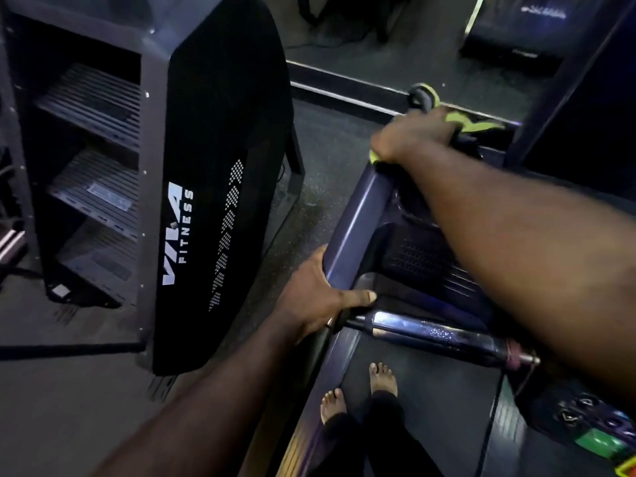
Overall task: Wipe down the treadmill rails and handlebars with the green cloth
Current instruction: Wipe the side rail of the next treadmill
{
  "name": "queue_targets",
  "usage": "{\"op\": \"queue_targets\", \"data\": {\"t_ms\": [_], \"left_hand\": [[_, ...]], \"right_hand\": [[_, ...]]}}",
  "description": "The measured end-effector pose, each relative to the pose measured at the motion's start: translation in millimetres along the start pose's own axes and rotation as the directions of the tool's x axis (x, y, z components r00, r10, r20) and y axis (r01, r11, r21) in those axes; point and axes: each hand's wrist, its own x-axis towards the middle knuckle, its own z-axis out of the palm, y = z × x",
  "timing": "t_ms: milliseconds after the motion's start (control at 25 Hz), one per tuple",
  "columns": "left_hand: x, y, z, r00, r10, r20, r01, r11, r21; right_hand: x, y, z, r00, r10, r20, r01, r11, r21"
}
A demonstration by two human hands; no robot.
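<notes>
Clamps crumpled yellow-green fabric cloth (481, 122) onto upper end of dark purple glossy treadmill rail (358, 215) with right grip (413, 136), upper right of centre. Wraps left grip (320, 297) round same rail, lower centre.

We stand in a dim gym under bluish light. The floor (327, 173) is dark, speckled rubber. On our left rises a stair machine (220, 166) with a black side panel (white letters on it read VILA FITNESS) and ribbed steps (93, 98) stacked inside its frame. A low ledge (344, 88) with pale edges crosses behind, and another dark machine (516, 32) sits far back.
</notes>
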Motion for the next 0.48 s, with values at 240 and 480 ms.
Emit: {"op": "queue_targets", "data": {"t_ms": [240, 480], "left_hand": [[12, -7, -6, 0.986, -0.060, 0.156, 0.095, 0.968, -0.231], [-37, -48, -39, 0.957, -0.186, 0.224, 0.217, 0.968, -0.125]], "right_hand": [[-78, -28, 45, 0.921, -0.254, -0.295, 0.240, 0.967, -0.085], [-206, -55, 92, 0.882, -0.312, -0.353, 0.416, 0.868, 0.272]]}}
